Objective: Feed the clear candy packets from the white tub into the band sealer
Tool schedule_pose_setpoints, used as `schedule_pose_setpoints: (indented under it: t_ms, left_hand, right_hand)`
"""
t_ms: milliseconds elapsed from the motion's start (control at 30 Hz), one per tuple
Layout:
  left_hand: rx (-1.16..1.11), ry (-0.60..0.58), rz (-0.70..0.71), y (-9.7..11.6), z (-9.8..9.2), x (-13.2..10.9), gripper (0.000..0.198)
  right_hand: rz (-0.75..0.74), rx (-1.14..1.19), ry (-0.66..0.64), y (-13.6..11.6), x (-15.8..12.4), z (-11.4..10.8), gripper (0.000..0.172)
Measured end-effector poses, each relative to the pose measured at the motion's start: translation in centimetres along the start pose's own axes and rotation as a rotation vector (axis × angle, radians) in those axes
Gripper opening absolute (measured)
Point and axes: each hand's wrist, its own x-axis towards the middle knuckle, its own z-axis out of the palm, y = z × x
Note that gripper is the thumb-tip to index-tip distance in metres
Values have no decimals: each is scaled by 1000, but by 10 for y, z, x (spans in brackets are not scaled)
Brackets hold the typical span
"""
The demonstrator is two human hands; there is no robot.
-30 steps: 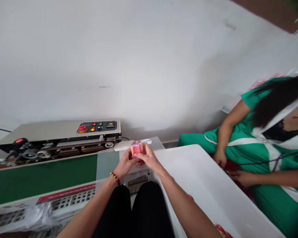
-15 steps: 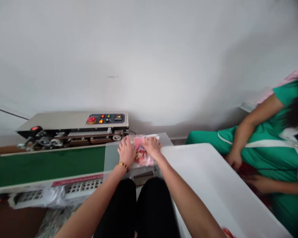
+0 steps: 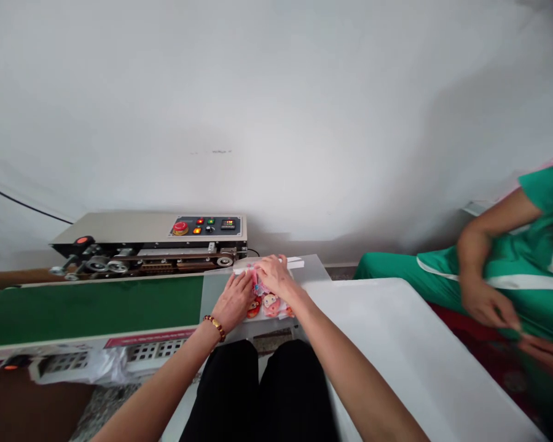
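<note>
A pale wall [image 3: 304,123] spans the far side. A white tub [image 3: 378,344] stands right, a green belt [image 3: 110,307] left, a machine [image 3: 120,227] beyond it. On the translucent surface [image 3: 320,267] between, left hand [image 3: 235,302] and right hand [image 3: 275,277] touch a pink-red packet [image 3: 270,304], fingers bunched; whether they grip it, I cannot tell.

Pale wall [image 3: 332,123] — faintly marked, black cable [image 3: 27,203] at left, seated co-worker [image 3: 477,255] in green
</note>
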Motion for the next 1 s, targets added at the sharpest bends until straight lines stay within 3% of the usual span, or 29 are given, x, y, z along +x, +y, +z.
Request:
schedule_pose_setpoints:
  t_ms: [200,567,767,1000]
  left_hand:
    - [6,-7,10,1,6,-5,45]
    - [-45,10,22,2,7,-6,47]
    - [-58,9,-55,-1,2,-13,46]
    - [-15,-25,-51,-3,-1,-15,50]
  right_hand:
    - [-89,-86,-91,-6,23,13,30]
    - [-33,-30,-145,-3,34,22,34]
    - [-35,-15,-68,9,26,5,41]
    - [-156,-158,-56,-4,21,19,31]
